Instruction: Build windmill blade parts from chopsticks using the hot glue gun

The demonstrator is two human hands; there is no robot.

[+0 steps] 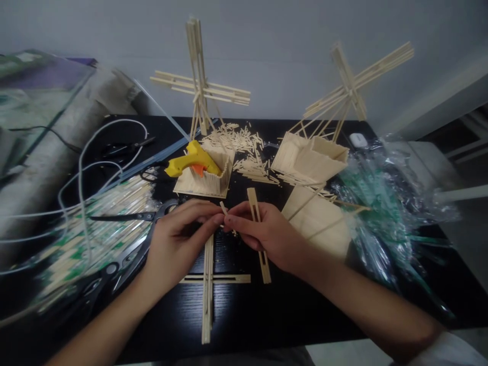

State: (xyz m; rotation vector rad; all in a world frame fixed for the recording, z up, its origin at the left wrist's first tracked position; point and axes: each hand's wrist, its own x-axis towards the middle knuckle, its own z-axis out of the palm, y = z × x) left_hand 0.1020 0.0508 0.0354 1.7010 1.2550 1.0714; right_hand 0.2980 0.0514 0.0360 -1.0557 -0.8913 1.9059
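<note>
My left hand (177, 231) and right hand (274, 234) meet, pinching a small stick (223, 207).
Left of the slotted strip (264, 267) and beyond the near cross (208, 278), it could drop if my pinch loosens.

The person's bare left forearm (122, 312) reaches in from between seven and eight o'clock, the bare right forearm (353, 290) from four. Near the centre, the left hand (177, 236) and right hand (275, 234) almost meet, fingers curled, each thumb pressed inward in a pinch.
</note>
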